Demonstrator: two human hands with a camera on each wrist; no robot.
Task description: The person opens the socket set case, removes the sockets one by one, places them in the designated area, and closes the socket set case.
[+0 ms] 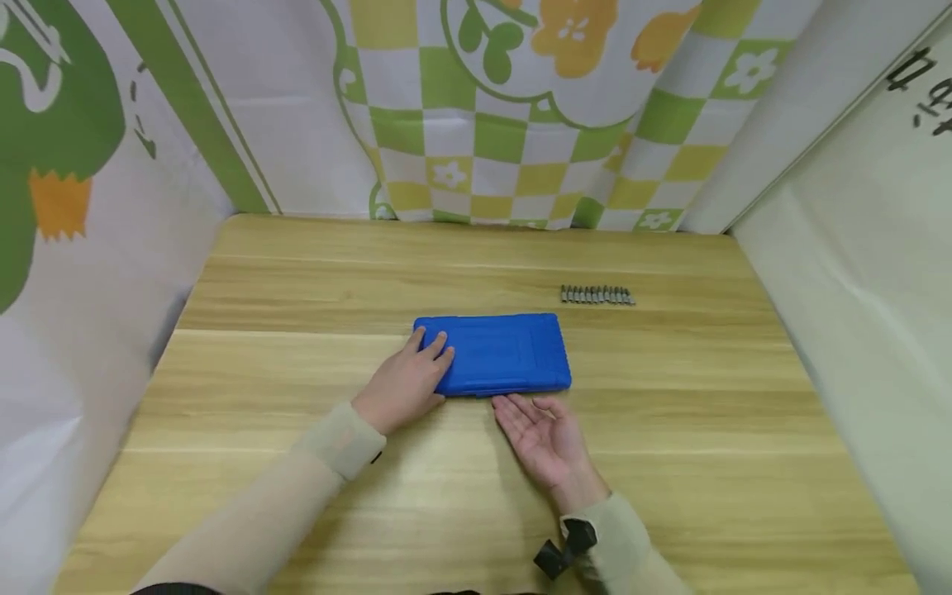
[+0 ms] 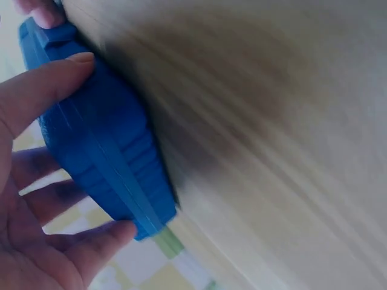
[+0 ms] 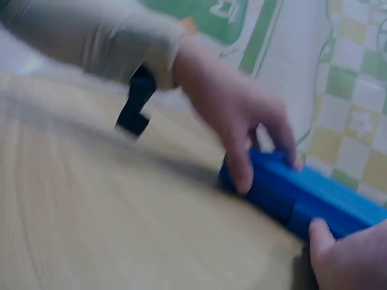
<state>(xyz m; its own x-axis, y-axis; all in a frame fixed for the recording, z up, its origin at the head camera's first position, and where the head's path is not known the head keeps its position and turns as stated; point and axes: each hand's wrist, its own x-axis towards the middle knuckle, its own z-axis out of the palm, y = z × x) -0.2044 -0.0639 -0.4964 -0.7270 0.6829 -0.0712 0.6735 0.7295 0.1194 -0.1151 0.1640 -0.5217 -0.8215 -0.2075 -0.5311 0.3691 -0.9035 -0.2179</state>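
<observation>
A closed blue plastic case (image 1: 513,351) lies flat on the wooden table. My left hand (image 1: 405,380) grips its left end, with the thumb on the near side and the fingers spread over the top. In the left wrist view, the left thumb (image 2: 66,75) presses the near side of the case (image 2: 109,139) and the other fingers reach round its ribbed end. Palm up, my right hand (image 1: 543,438) has its fingertips at the middle of the case's front edge, by a latch tab. One right fingertip (image 3: 318,229) touches the case (image 3: 278,187) there in the right wrist view.
Behind the case and to its right, several small metal bits (image 1: 597,295) stand side by side in a short row on the table (image 1: 297,289). A patterned curtain (image 1: 521,165) closes off the back, and pale sheets hang at both sides.
</observation>
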